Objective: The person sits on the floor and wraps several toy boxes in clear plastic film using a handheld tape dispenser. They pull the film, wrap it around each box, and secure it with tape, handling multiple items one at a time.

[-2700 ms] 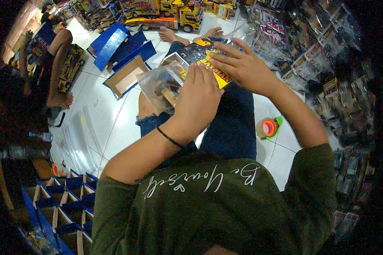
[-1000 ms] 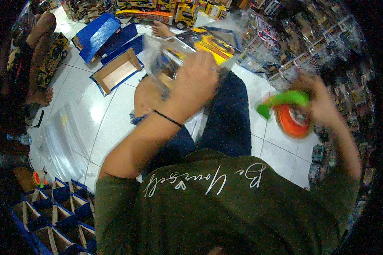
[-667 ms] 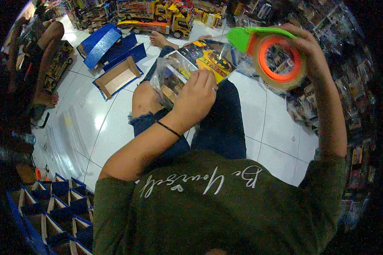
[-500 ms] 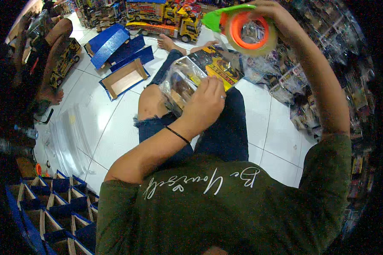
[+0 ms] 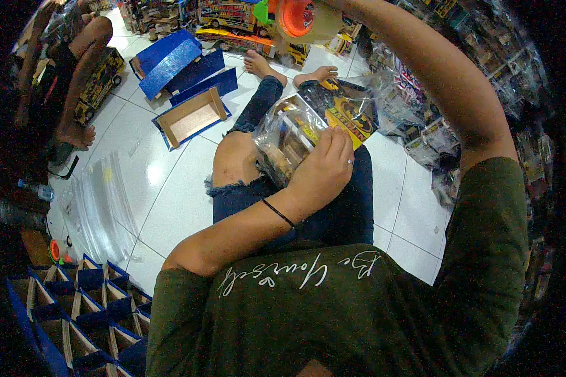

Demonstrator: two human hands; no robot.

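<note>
My left hand (image 5: 325, 164) is closed on the edge of a clear plastic-wrapped package (image 5: 283, 141) lying on my lap. Brown, white and yellow parts show through the crinkled plastic, but their exact kind is unclear. Beyond my fingers, a black and yellow printed panel (image 5: 349, 113) lies against the package. Raised at the top edge, my right hand (image 5: 335, 3) is mostly cut off by the picture. Beside it is the green tape dispenser (image 5: 262, 11), carrying a roll of clear tape with an orange core (image 5: 296, 17).
Blue open-topped boxes (image 5: 192, 119) lie on the white tiles ahead, with toy trucks (image 5: 239, 41) behind. Plastic-wrapped goods (image 5: 446, 135) crowd the right. Clear plastic sheets (image 5: 104, 204) lie at left, near blue compartmented frames (image 5: 75, 314). Another person's leg (image 5: 85, 63) is far left.
My right hand and the tape dispenser have moved left and farther away, partly past the top edge. My left hand still holds the package, which appears shifted slightly right in view.
</note>
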